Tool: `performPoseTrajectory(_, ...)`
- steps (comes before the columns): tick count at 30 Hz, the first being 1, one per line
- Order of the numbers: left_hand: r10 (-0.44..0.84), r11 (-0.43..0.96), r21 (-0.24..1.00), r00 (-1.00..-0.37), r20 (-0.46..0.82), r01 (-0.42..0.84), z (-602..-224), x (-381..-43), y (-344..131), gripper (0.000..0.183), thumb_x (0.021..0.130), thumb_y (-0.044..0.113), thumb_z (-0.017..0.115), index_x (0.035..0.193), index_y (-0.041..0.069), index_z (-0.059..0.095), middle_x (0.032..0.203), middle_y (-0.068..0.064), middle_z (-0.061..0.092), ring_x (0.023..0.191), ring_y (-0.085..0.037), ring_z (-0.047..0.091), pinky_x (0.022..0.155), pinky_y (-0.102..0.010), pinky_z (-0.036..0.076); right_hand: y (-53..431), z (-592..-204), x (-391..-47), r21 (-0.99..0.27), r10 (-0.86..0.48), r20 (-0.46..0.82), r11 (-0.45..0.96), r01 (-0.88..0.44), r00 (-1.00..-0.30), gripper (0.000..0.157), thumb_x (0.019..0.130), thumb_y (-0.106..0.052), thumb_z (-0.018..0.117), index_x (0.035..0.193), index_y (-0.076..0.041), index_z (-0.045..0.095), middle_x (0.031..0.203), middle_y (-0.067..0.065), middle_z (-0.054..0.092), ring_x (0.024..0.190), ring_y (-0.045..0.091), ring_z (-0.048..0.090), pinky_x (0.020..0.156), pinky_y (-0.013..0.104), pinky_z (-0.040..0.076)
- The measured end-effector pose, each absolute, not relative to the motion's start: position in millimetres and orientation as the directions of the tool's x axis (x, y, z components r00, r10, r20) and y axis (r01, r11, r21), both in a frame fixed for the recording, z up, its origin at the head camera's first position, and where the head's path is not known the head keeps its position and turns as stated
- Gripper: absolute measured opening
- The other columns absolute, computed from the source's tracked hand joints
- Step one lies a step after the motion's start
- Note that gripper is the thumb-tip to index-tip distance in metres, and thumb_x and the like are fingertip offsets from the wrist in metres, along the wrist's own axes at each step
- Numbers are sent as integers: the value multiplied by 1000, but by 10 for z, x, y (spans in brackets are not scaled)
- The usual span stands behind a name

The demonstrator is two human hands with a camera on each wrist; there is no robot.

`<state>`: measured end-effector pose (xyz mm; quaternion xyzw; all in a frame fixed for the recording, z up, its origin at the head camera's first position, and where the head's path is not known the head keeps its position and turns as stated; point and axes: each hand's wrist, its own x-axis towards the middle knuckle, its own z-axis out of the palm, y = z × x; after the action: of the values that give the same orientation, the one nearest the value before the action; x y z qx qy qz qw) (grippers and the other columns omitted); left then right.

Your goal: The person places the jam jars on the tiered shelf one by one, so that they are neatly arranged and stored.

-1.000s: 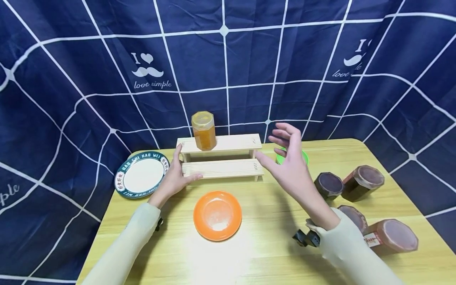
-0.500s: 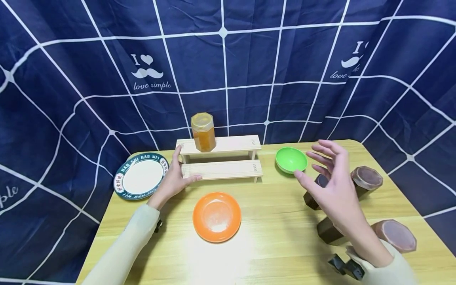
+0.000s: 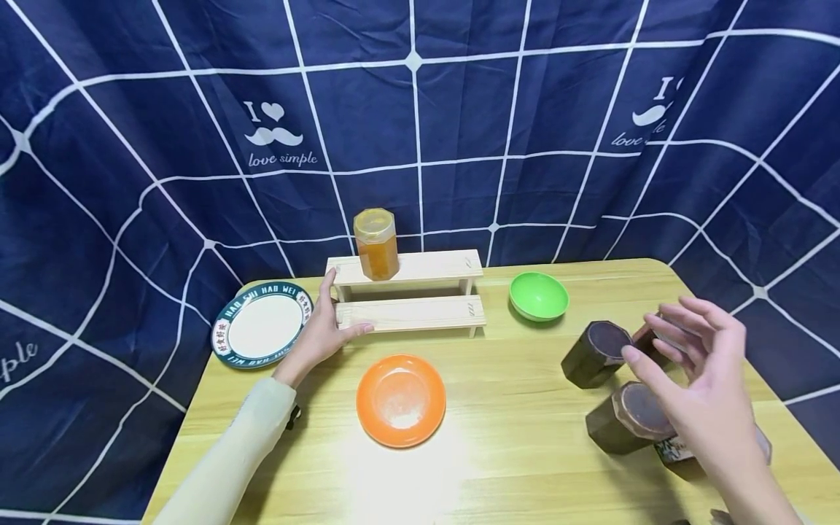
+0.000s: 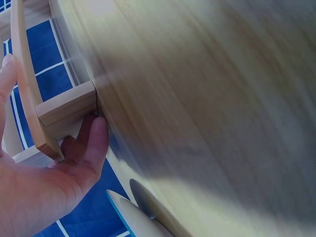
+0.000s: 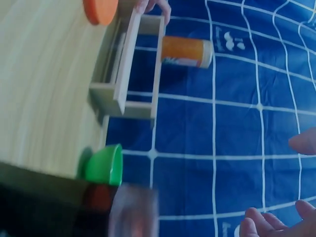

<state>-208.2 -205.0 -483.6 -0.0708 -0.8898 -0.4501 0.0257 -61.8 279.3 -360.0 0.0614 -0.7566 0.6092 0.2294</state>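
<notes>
My left hand [image 3: 320,328] grips the left end of a two-step wooden rack [image 3: 420,312]. In the left wrist view, its thumb and curled fingers lie around the end of a shelf board [image 4: 30,94]. On the rack's upper step stands a lidded jar of amber honey [image 3: 378,255]. At the right, my right hand [image 3: 712,401] hovers over a group of dark lidded jars, its fingers spread in a loose curve with nothing between them. Nearest it are one dark jar [image 3: 593,357] and another [image 3: 623,423]; the hand partly hides the others.
An orange plate [image 3: 401,401] lies in front of the rack. To the rack's right sits a green bowl [image 3: 539,295]. An oval white plate with a teal rim [image 3: 262,324] is at the left. A blue curtain [image 3: 459,109] hangs behind the table.
My right hand has moved from beside the rack, past the green bowl, rightward and nearer to me, over the dark jars. My left hand keeps its place on the rack.
</notes>
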Motion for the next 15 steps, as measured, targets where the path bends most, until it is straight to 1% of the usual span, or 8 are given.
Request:
performPoseTrajectory(4,100,585,797,-989,110,148,-4830,-2080,-2049,136,86,35,97,175,25,-5,179,-24,12,159,-44,26,126,-62,24,2935,-3679,-534,-911,268,393,247,-332,-880,93,85,26,73,162,-11,35,149,11,52,130,16,61,103,16,45)
performPoseTrajectory(7,102,585,797,-988,113,151,-4829,-2079,-2042,136,86,35,97,176,25,-5,179,-24,12,159,-44,27,126,-62,25,3029,-3748,-478,-913,342,377,292,-284,-861,93,84,26,73,161,-11,37,149,10,52,129,15,61,101,16,44)
performPoseTrajectory(11,104,582,798,-988,116,155,-4830,-2077,-2034,136,86,35,97,176,25,-5,179,-24,11,159,-44,27,126,-62,25,3161,-3851,-406,-890,417,393,397,-225,-820,93,82,25,74,161,-10,39,149,8,53,128,14,62,96,12,46)
performPoseTrajectory(13,103,583,798,-988,114,153,-4827,-2073,-2035,136,87,34,97,176,25,-6,179,-24,11,159,-44,26,126,-62,24,3220,-3904,-366,-881,448,405,424,-210,-797,93,82,24,75,160,-10,40,150,7,54,128,14,61,94,11,47)
performPoseTrajectory(14,101,585,797,-989,112,150,-4825,-2071,-2037,136,87,34,97,175,25,-6,179,-24,10,159,-44,26,126,-62,24,3245,-3933,-345,-886,469,406,414,-211,-785,92,81,25,75,160,-9,41,150,8,54,129,14,61,93,11,48)
performPoseTrajectory(15,100,587,796,-989,109,147,-4822,-2069,-2040,136,87,35,97,175,25,-6,179,-23,9,159,-44,26,126,-63,24,3266,-3963,-321,-882,486,412,426,-202,-771,92,81,24,75,159,-9,41,149,7,55,129,14,61,95,11,48)
